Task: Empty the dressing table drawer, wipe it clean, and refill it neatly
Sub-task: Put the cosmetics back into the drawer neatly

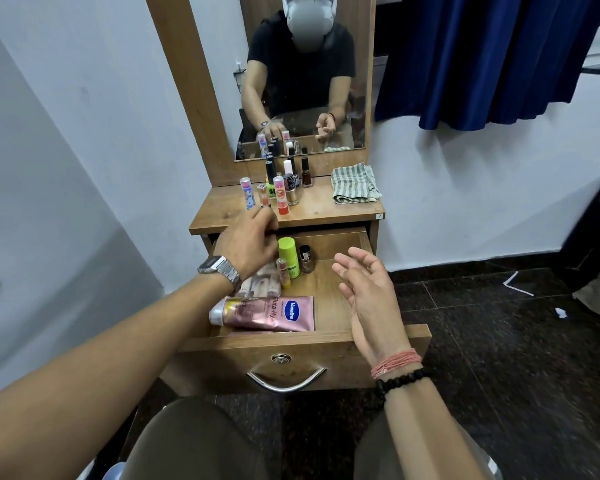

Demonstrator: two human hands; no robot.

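Observation:
The wooden drawer (336, 355) is pulled out under the dressing table top (326, 211). Inside lie a pink lotion tube (271, 313), a patterned pouch (262, 284), a green stick (288, 256), a small lip balm (284, 271) and a brown nail polish bottle (306, 259). My left hand (248, 244), with a watch on its wrist, hovers over the drawer's back left, fingers curled by the table edge; whether it holds something is hidden. My right hand (364, 285) floats above the drawer's right side, fingers apart, holding nothing.
Several lip balms and nail polish bottles (278, 187) stand on the table top below the mirror (305, 81). A striped cloth (354, 183) lies folded at the right. A blue curtain (482, 57) hangs to the right over a dark floor (499, 341).

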